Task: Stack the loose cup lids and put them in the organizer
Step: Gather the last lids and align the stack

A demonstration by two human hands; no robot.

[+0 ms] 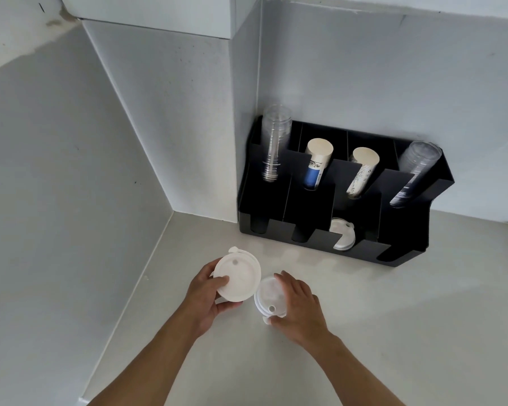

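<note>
Left hand (207, 297) grips lid (237, 277) — raised.

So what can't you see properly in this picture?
All in the head view:
- How many lids sit under the right hand: the hand covers most of that pile.
- Whether the left hand holds one lid or several: only the top face shows.
- How many lids are in the organizer: its black front wall hides the lower part.
- The print on the paper cups: too small.
</note>
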